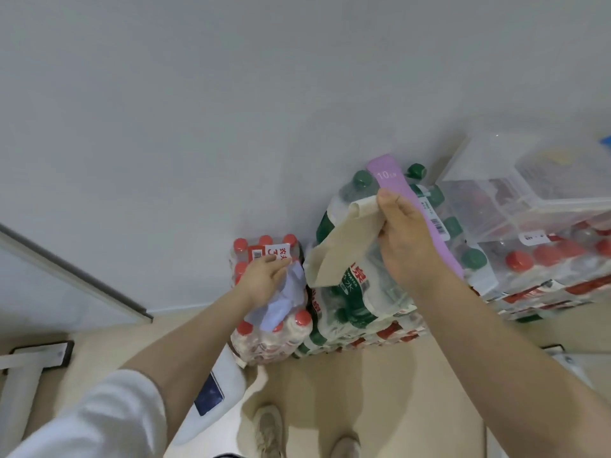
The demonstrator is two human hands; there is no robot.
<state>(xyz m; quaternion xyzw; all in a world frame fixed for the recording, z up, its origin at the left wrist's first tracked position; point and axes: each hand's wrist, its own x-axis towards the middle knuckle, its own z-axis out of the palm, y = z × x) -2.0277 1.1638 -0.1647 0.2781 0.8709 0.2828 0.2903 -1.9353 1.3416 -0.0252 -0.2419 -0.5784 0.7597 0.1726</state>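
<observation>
My right hand (405, 239) pinches the top edge of a beige cloth (340, 249), which hangs in front of a shrink-wrapped pack of green-capped water bottles (360, 292). A purple band marked "10" (426, 219) lies over that pack, behind my right hand. My left hand (264, 276) rests on a crumpled pale blue cloth (284, 302) lying on top of a pack of red-capped bottles (267, 332); its fingers curl over the cloth's upper edge.
More red-capped bottle packs (545, 269) are stacked at the right, under a clear plastic storage box (529, 193). A white wall rises behind. A white device with a dark screen (211, 395) stands on the beige floor by my shoes (269, 431). A white stand base (36, 355) sits lower left.
</observation>
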